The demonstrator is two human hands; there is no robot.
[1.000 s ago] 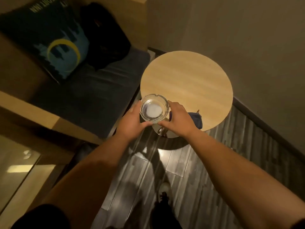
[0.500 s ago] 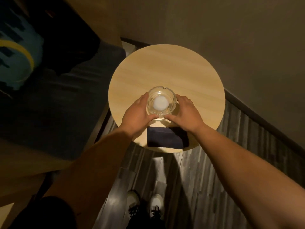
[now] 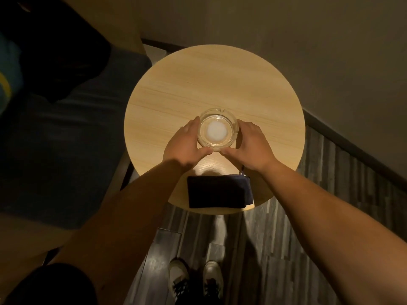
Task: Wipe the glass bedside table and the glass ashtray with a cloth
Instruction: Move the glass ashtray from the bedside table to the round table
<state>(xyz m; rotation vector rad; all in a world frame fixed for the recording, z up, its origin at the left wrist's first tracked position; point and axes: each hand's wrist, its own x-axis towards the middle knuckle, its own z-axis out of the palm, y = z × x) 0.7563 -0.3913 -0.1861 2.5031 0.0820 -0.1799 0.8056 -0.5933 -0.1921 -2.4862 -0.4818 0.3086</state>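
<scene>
A round clear glass ashtray (image 3: 218, 129) with a pale middle is over the centre of the round light-wood table top (image 3: 220, 84). My left hand (image 3: 187, 146) cups its left side and my right hand (image 3: 250, 145) cups its right side, thumbs meeting at its near rim. I cannot tell whether it rests on the table or hovers just above. A folded dark blue cloth (image 3: 219, 191) lies at the table's near edge, below my wrists, untouched.
A dark upholstered seat (image 3: 66, 139) with a black bag (image 3: 66, 51) stands left of the table. A beige wall (image 3: 308, 40) and dark skirting (image 3: 352, 146) run behind and to the right. My shoes (image 3: 196, 280) stand on grey plank flooring.
Both hands have carried the ashtray from the table's near-left edge to over its centre. The view has shifted, so the table is now straight ahead and the cloth fully shows.
</scene>
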